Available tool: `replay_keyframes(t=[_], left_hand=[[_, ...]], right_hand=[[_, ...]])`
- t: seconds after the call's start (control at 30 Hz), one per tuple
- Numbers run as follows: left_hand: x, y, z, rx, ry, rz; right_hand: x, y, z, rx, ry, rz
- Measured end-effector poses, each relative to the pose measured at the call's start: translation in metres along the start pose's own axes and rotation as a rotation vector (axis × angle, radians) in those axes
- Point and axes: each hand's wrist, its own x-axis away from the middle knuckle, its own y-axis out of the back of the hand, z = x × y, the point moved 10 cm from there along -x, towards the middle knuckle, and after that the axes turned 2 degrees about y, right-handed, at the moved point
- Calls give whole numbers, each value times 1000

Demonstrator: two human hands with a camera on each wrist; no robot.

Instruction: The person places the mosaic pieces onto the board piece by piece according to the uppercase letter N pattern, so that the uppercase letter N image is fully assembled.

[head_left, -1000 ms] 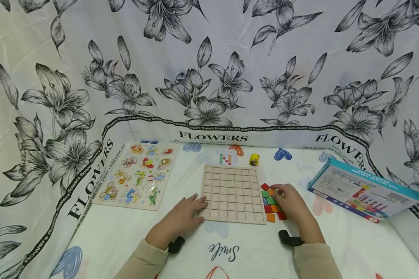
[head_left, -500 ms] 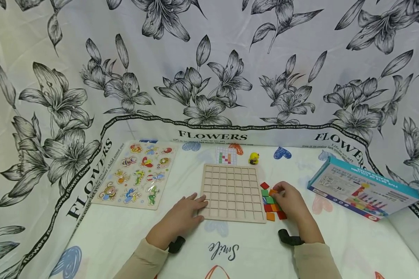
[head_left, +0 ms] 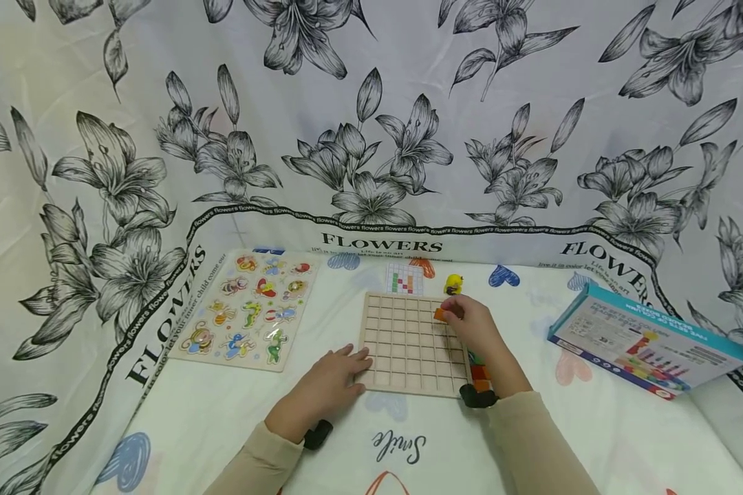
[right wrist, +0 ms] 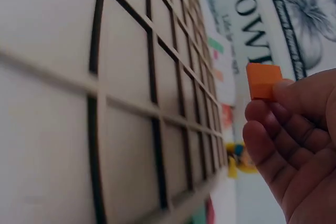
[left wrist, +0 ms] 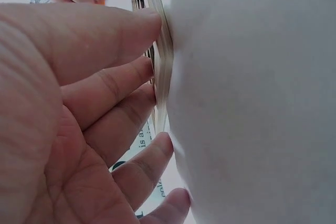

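My right hand (head_left: pixel 470 322) pinches an orange square tile (head_left: pixel 439 314) between thumb and fingers, above the far right part of a wooden grid board (head_left: pixel 402 344). In the right wrist view the orange tile (right wrist: pixel 263 80) is tilted and apart from the board's cells (right wrist: pixel 131 145). My left hand (head_left: pixel 328 385) rests at the board's near left corner; in the left wrist view its thumb and fingertips touch the board edge (left wrist: pixel 164 51), fingers loosely extended. Red, orange and green tiles (head_left: pixel 479 373) lie right of the board, partly hidden by my right forearm.
A pattern card (head_left: pixel 404 280) and a yellow toy figure (head_left: pixel 453 283) are just beyond the board. An insect puzzle board (head_left: pixel 248 309) lies to the left. At the right a printed box (head_left: pixel 644 344) stands before the flower-print curtain (head_left: pixel 508 137).
My right hand has picked the orange tile from the loose tiles and carried it left and away from me, over the board. My left hand has stayed at the board's corner.
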Motion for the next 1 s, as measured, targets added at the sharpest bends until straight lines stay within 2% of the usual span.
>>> replay_keyframes(t=[0.13,0.23,0.73,1.0], left_hand=[[0,-1,-1,7,-6,-4],[0,0,-2,4,-12,-9],[0,0,-2,-12,11,-3],[0,0,-3,-11,4,-4]], right_hand=[[-14,-22,3,26,10,78],[-19,-31,0,53,-12,101],[-19,-43,-4,107,-14,184],[-18,-46,-2,142,29,192]])
